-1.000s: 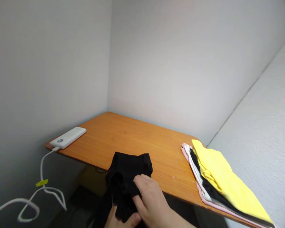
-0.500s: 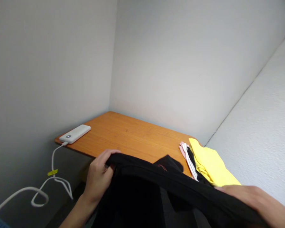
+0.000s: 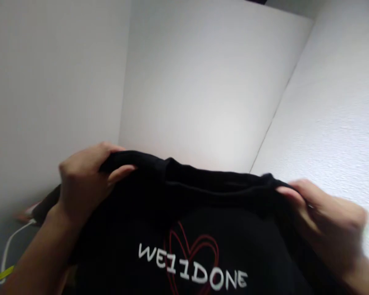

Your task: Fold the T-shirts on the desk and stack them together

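A black T-shirt [image 3: 117, 229] hangs spread out in front of me, its neck opening at the top. White lettering reading "WE11DONE" crosses its chest over a red heart outline. My left hand [image 3: 84, 176] pinches the shoulder on the left, thumb in front and fingers behind. At the other shoulder, my right hand [image 3: 329, 221] grips the fabric the same way, slightly blurred. The lower part of the shirt runs out of view.
Pale walls [image 3: 187, 82] meet in a corner behind the shirt. A white cable [image 3: 10, 241] with a yellow tag [image 3: 1, 274] hangs at the lower left. The shirt hides most of the table.
Both hands have raised the black shirt and turned its printed front toward me. The view has tilted up, so the power bank and the folded yellow cloth no longer show.
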A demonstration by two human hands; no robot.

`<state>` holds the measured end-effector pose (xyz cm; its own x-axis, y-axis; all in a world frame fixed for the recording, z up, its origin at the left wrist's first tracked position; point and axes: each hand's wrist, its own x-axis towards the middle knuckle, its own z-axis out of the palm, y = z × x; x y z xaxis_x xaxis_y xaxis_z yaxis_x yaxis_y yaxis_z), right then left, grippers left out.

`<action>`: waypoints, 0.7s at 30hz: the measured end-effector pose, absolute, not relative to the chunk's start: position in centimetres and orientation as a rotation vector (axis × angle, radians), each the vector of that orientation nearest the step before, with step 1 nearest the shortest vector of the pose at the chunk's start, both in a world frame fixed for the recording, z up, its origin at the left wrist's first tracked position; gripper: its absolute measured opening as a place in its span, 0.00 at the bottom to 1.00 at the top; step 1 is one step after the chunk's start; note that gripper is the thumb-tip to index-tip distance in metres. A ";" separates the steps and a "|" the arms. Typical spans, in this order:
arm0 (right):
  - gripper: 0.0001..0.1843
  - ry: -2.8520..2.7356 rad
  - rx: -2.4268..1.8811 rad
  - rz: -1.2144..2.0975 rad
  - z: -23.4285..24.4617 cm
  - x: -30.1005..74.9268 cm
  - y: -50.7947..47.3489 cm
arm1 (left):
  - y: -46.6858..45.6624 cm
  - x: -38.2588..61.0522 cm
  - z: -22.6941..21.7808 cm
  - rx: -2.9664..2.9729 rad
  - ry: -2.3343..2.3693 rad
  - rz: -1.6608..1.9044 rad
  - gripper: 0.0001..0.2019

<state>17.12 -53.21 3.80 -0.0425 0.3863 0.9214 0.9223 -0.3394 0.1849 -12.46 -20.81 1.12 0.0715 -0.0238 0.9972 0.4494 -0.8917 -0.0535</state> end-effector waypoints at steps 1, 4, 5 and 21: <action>0.23 -1.396 -1.757 -1.379 4.7 18.2 -50.8 | -19.4 -11.1 2.0 -2.081 -0.445 -1.778 0.23; 0.27 -1.386 -1.993 -1.225 5.4 22.1 -42.2 | -15.2 -5.8 3.6 -2.328 -0.548 -1.489 0.27; 0.25 -1.352 -2.070 -1.160 4.8 23.3 -39.3 | -14.1 -4.0 3.4 -2.395 -0.613 -1.408 0.27; 0.41 -1.392 -2.660 0.003 -20.7 25.4 -29.5 | -11.1 -0.1 -17.3 -3.078 -1.018 -0.639 0.29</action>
<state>25.39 -29.45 -20.67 0.5723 0.8176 0.0626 0.8173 -0.5626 -0.1242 -0.11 -11.06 -17.32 0.7370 0.6015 0.3082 0.5388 -0.7982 0.2693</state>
